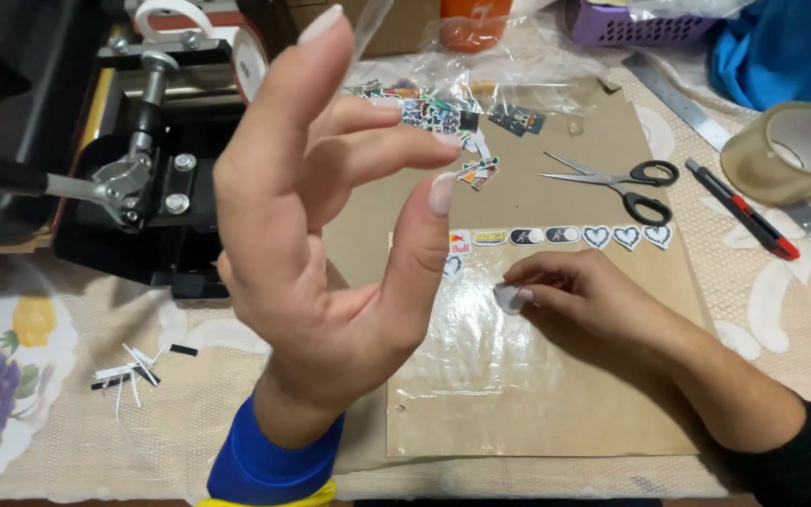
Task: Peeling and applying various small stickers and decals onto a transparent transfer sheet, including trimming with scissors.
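Note:
My left hand (330, 244) is raised close to the camera, palm turned sideways and fingers spread, with nothing held in it. My right hand (593, 296) rests lower on a clear plastic sheet (481, 385) and pinches a small white sticker (507, 299) against it with the fingertips. The sheet lies on a brown cardboard mat (565, 197). Just above my right hand, a row of cut stickers (565, 235) runs along the sheet's top edge, some of them heart-shaped. The raised left hand hides the left part of the sheet and of the row.
A loose sticker pile (443, 117) lies at the mat's back. To the right are scissors (626, 183), a red-black utility knife (743, 211), a tape roll (790, 150) and a metal ruler (678, 99). A black press machine (143, 188) stands left, paper scraps (138, 371) before it.

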